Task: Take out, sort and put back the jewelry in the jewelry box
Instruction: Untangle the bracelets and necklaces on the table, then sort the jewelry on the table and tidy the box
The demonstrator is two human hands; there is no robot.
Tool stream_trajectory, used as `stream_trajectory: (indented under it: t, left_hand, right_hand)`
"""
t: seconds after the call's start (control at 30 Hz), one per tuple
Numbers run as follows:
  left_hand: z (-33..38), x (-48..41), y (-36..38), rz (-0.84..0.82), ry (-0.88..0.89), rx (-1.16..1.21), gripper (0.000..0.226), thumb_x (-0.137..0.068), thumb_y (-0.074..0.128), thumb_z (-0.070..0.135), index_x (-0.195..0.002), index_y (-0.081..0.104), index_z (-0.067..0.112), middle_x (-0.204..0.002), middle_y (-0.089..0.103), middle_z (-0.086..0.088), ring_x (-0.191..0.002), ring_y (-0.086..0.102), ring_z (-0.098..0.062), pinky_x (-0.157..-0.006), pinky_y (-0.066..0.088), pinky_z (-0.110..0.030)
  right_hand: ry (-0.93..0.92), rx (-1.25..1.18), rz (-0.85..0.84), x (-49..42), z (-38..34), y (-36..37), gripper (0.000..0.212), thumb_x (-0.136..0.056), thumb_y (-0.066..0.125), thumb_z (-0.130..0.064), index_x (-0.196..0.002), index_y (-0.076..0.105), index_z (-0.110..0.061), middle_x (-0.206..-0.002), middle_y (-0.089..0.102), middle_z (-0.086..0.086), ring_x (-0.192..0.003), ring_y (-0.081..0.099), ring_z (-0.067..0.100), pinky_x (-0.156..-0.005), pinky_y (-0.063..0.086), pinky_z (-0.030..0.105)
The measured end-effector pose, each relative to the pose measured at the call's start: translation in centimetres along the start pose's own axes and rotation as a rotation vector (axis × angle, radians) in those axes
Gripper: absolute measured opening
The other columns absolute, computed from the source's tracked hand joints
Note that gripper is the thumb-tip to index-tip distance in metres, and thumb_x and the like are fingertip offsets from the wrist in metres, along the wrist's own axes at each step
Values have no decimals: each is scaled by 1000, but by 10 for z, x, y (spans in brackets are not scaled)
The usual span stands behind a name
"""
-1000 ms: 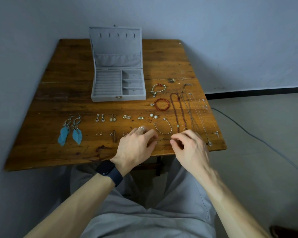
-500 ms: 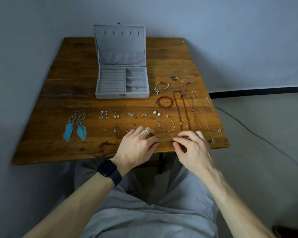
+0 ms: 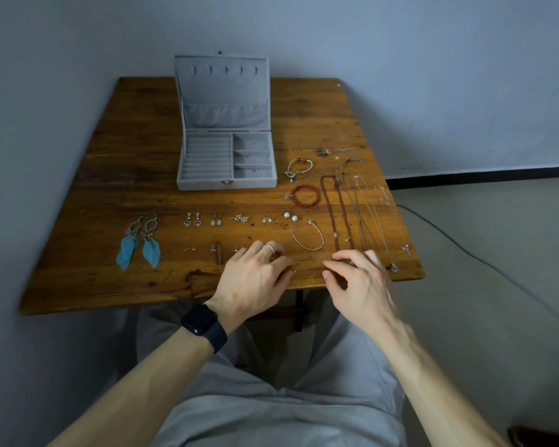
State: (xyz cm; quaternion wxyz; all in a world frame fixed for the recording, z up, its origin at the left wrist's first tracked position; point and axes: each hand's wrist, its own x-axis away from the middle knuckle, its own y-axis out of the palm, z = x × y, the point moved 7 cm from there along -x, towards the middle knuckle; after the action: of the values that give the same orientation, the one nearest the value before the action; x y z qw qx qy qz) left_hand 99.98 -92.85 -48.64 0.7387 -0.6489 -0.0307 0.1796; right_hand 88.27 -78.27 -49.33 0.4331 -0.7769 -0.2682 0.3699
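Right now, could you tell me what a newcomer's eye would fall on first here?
The open grey jewelry box sits toward the far side of the table, lid raised. Bright blue feather earrings lie at the near left. The left hand and right hand hover close together at the near edge, over something too fine to identify.

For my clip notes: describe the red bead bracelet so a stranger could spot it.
Start at the open grey jewelry box on the wooden table. Just off its front right corner lies the red bead bracelet, a small closed ring. It alone is solid red beads all round; the cord bracelet beyond it is mostly pale.
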Motion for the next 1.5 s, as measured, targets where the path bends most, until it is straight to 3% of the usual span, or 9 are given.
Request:
stream_trajectory:
  t: [0.17, 0.4, 0.5, 0.63, 0.73, 0.93, 1.2, 1.37, 1.5]
  left_hand:
    - [-2, -6, -3, -14, -20, 41, 29, -98, 55, 45, -117, 68, 29, -122, 62, 4, -107, 58, -18, -83, 50, -34]
    - [-1, -23, -11, -20, -96, 108, 50, -102, 41, 51, -147, 42, 29, -147, 49, 5, -133, 44, -17, -105, 42, -34]
    - [3, -18, 2, -109, -136, 166, 69, -101, 28, 61, -159, 20, 25, -164, 26, 4, -152, 17, -15, -122, 19, -37]
    - [2, -7, 25, -193, -168, 101, 84, -96, 12, 73, -161, -4, 21, -168, -4, 4, -153, -12, -11, -123, -7, -36]
    - [0, -3, 34, -209, -189, 48, 87, -96, 10, 74, -159, -11, 18, -166, -12, 2, -151, -17, -12, -122, -12, -36]
    - [1, -4, 39, -235, -202, 8, 89, -94, 2, 76, -159, -9, 16, -166, -12, 1, -152, -18, -14, -124, -9, -39]
    - [1, -5, 39, -288, -221, -6, 90, -94, 4, 76, -159, -10, 16, -167, -14, 1, -152, -17, -13, -123, -10, -38]
    - [2, -10, 7, -246, -227, 176, 88, -97, 32, 69, -161, -1, 18, -169, -5, 0, -154, -8, -15, -125, 5, -36]
    - [4, -45, -71, -32, -253, 420, 86, -91, 56, 62, -159, 17, 27, -165, 21, -2, -150, 22, -21, -117, 30, -38]
  right_hand:
    - [25, -76, 36, 1, 3, -10, 23, -85, 76, -19, -108, 78, -16, -109, 69, -3, -94, 53, 18, -75, 45, 27]
    - [168, -79, 98, 3, 33, -25, 27, -84, 77, -18, -110, 75, -17, -103, 68, -2, -90, 56, 19, -76, 49, 30]
    - [169, -43, 107, 8, 37, -26, 27, -84, 76, -21, -111, 76, -17, -101, 65, -2, -90, 56, 19, -74, 52, 33]
    - [145, 28, -27, 16, 32, -14, 43, -88, 59, -47, -116, 74, -18, -104, 58, -5, -93, 52, 19, -76, 52, 35]
    - [128, 28, -45, 23, 26, -10, 42, -81, 77, -43, -112, 76, -15, -103, 59, -3, -91, 54, 22, -78, 53, 38]
    - [41, -27, -1, 24, 25, -17, 16, -76, 85, -12, -90, 78, -14, -99, 61, -6, -86, 57, 20, -73, 56, 38]
    - [50, -130, 8, -15, 17, -46, 3, -94, 66, -16, -97, 67, -15, -96, 65, -3, -91, 59, 20, -80, 52, 37]
    - [39, -183, 129, -86, -8, -106, 7, -99, 60, -21, -102, 65, -17, -96, 67, -7, -92, 60, 17, -89, 46, 31]
    - [59, -319, 121, -132, -33, -142, 8, -100, 58, -22, -103, 65, -18, -96, 66, -9, -90, 59, 7, -82, 43, 19]
